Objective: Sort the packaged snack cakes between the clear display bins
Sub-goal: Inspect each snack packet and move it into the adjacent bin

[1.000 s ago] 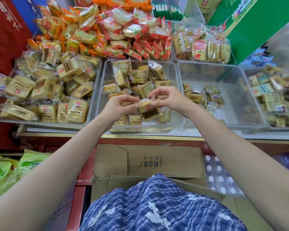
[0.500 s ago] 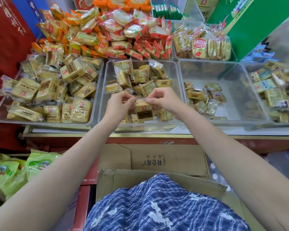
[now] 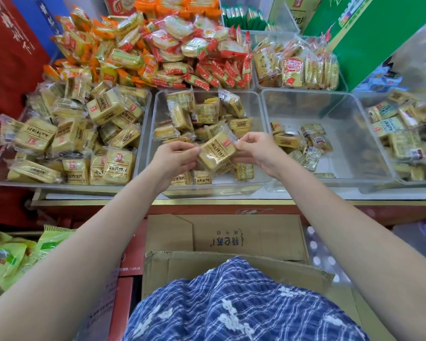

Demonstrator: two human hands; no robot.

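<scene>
A yellow packaged snack cake (image 3: 216, 151) with a red label hangs tilted above the middle clear bin (image 3: 260, 112). My left hand (image 3: 176, 157) pinches its left wrapper edge and my right hand (image 3: 257, 149) pinches its right edge. The middle bin holds several similar yellow cakes under my hands. The left clear bin (image 3: 143, 143) is piled high with larger yellow cakes. The clear bin to the right (image 3: 347, 114) holds only a few small packs at its left side.
A further bin (image 3: 408, 134) of yellow packs sits at far right. Red, orange and yellow packs fill the back bins (image 3: 252, 77). A green carton (image 3: 359, 38) stands at back right. An open cardboard box (image 3: 231, 257) is below the counter edge, green bags (image 3: 15, 257) at lower left.
Both hands have lifted one yellow cake out of the middle bin's pile and raised it, its face now turned up toward the camera.
</scene>
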